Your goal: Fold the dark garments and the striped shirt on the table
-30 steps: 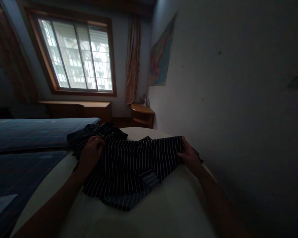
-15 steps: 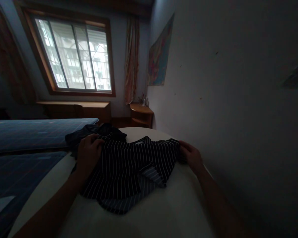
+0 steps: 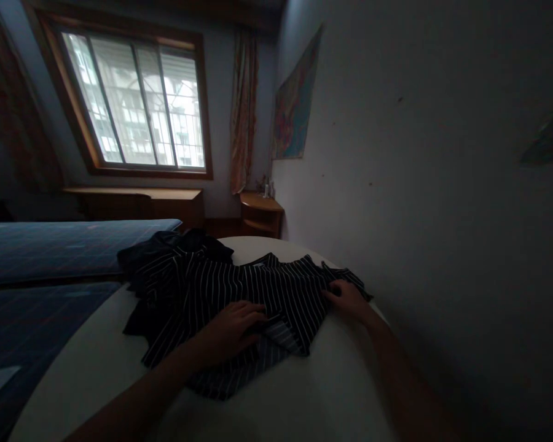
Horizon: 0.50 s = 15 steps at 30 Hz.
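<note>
A dark shirt with thin white stripes (image 3: 299, 288) lies spread and rumpled over a round pale table (image 3: 345, 374). Its lower front edge is folded back and shows a lighter, bluish inner side. My left hand (image 3: 235, 325) rests over the middle of the shirt, fingers stretched toward the fold and not gripping. At the shirt's right side, below the sleeve, my right hand (image 3: 350, 302) has thumb and forefinger curled in a pinch on the cloth. The sleeve extends past that hand toward the table's right edge.
More dark clothing (image 3: 152, 252) is bunched at the table's far left. Beds with blue checked covers (image 3: 74, 245) stand to the left. A wall (image 3: 419, 215) runs close along the right. Beyond are a desk (image 3: 175, 194), a corner shelf (image 3: 260, 201) and a window.
My left hand has let go of the shirt's upper left part and moved right and down onto its middle. My right hand has shifted lower from the shoulder; the right sleeve now lies spread outward.
</note>
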Tool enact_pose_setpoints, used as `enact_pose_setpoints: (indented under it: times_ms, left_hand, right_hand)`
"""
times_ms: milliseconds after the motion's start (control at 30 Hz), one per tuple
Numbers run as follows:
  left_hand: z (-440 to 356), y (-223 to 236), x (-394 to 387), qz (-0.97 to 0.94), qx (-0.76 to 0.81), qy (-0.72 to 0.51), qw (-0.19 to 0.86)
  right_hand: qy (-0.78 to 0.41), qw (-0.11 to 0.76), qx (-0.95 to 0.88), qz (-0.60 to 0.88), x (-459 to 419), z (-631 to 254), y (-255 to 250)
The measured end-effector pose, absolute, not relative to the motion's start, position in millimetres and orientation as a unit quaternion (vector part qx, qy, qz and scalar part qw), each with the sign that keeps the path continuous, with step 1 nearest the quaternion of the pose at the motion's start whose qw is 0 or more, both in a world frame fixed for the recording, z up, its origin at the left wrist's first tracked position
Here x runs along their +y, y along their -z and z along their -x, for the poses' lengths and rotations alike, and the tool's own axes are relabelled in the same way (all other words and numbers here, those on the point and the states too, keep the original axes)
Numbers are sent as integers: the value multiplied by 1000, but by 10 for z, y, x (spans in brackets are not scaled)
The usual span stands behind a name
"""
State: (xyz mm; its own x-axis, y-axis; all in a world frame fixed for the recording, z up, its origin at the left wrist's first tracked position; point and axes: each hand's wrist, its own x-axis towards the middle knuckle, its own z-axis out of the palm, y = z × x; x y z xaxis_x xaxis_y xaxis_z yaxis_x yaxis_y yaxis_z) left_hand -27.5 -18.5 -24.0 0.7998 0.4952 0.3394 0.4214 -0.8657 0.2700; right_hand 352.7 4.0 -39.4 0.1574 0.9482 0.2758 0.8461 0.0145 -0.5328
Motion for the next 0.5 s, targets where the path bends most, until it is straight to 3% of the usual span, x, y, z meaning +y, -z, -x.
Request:
enact_pose_setpoints:
  times_ms: [267,500]
  left_hand:
    - [74,392,-313,-895,246,-246,279]
    - [145,306,-255,-895,236,-275,260]
  right_hand:
    - [-156,524,-568,616,-19,-3380,197]
    - [-211,545,-526,619,-67,-3432,188]
